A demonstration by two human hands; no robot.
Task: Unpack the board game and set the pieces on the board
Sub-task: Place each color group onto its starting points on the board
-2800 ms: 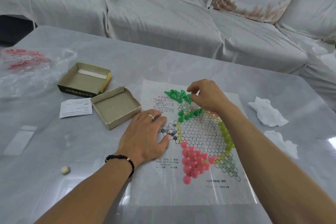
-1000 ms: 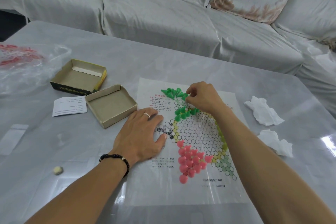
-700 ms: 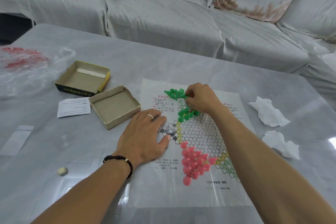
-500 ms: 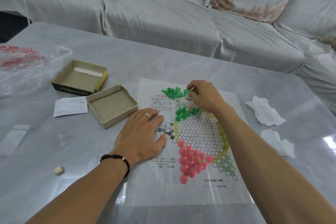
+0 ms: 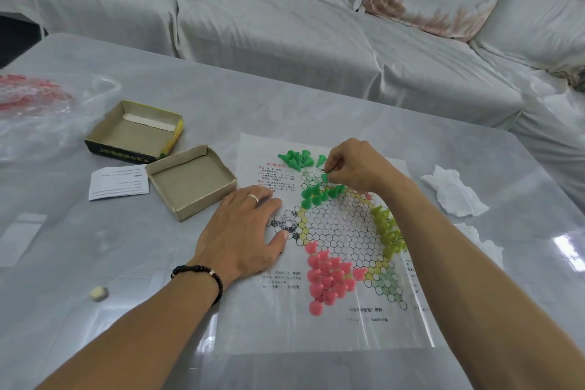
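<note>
Fingers: right fingers (image 5: 329, 175) pinch a green piece (image 5: 324, 178) just over the board's far point; left fingers (image 5: 269, 199) lie straight and flat, holding nothing.
Right hand (image 5: 357, 168): over the far edge of the board (image 5: 342, 231), curled round the one piece.
Left hand (image 5: 243, 231): palm down on the sheet's left side, thumb tip touching the black point of the star; a ring and a bead bracelet (image 5: 199, 272) show.
Board: printed sheet lying flat on the counter (image 5: 95, 342).
Green pieces (image 5: 296, 160): a loose heap on the sheet's far edge; a second group (image 5: 316, 196) stands in the far point, just below the pinched piece.
Pink pieces (image 5: 327, 279): clustered on the near-left point.
Yellow-green pieces (image 5: 387, 229): in a row along the right point.
Boxes: two open halves left of the sheet, the lid (image 5: 136, 133) farther, the tray (image 5: 191, 180) just beside the sheet.
Slip (image 5: 118, 182): between the halves, flat on the counter.
Plastic bag (image 5: 34, 114): far left.
Tissues (image 5: 452, 191): right of the sheet.
Die (image 5: 99, 293): near left, apart from all else.
</note>
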